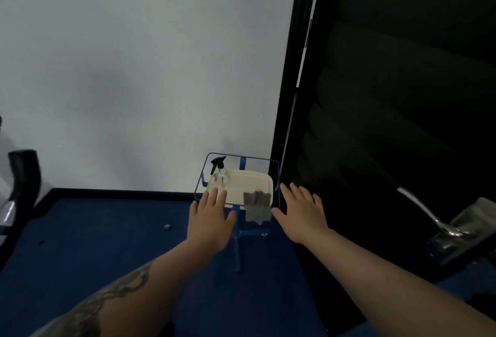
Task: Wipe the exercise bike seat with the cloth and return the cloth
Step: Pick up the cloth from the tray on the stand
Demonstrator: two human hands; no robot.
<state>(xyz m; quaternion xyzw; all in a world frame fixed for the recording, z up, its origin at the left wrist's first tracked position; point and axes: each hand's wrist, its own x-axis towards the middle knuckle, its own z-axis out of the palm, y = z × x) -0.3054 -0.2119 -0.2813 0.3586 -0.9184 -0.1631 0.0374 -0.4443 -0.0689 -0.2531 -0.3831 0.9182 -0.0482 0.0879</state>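
Standing against the pale wall (pixel 128 68), a small blue-framed stand (pixel 237 240) carries a cream tray (pixel 252 183). The tray holds a clear spray bottle (pixel 220 173) with a black trigger head at its far left corner. A grey cloth (pixel 256 206) lies at the near right edge, half on the tray and half draped over the rim toward the blue floor (pixel 94 232). The person's left hand (pixel 210 218) hovers palm down just left of the cloth, fingers spread and holding nothing; its fingertips overlap the tray's near left corner. The right hand (pixel 300 213) hovers just right of the cloth, likewise spread and empty. A dark panel (pixel 389 95) fills the right side, with a bike pedal (pixel 461 234) low at the right.
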